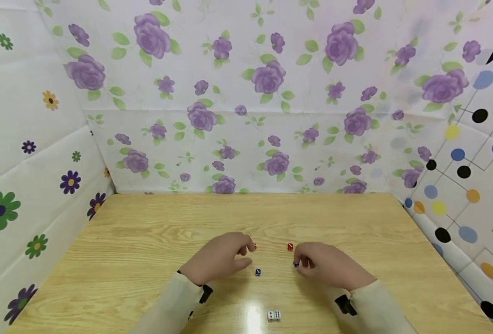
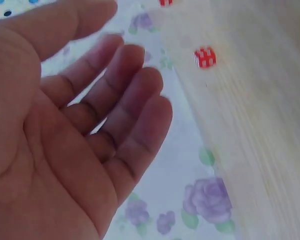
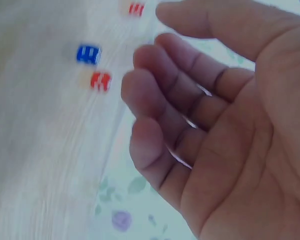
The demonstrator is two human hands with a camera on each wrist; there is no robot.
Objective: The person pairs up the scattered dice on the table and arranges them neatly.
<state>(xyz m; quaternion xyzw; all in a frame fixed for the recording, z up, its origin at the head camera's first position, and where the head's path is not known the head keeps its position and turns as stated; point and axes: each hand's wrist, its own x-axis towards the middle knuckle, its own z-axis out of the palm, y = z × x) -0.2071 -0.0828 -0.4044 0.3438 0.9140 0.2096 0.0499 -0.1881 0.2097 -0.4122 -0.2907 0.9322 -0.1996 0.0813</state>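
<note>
In the head view my left hand [image 1: 221, 257] hovers over the table, thumb and fingers apart. A red die [image 1: 254, 246] shows just past its index fingertip, and a blue die [image 1: 258, 272] lies below its thumb. My right hand [image 1: 329, 264] has bent fingers beside a second blue die [image 1: 296, 264]; whether they touch is unclear there. Another red die [image 1: 290, 247] lies just beyond. The left wrist view shows that palm bare, with a red die [image 2: 205, 58] apart from the fingers. In the right wrist view the loosely bent fingers hold nothing; a blue die [image 3: 88, 54] and red die [image 3: 101, 81] lie apart.
Two white dice [image 1: 273, 316] sit side by side near the table's front. The wooden table [image 1: 167, 218] is bordered by a flowered cloth [image 1: 238, 139] at the back and patterned cloths at both sides.
</note>
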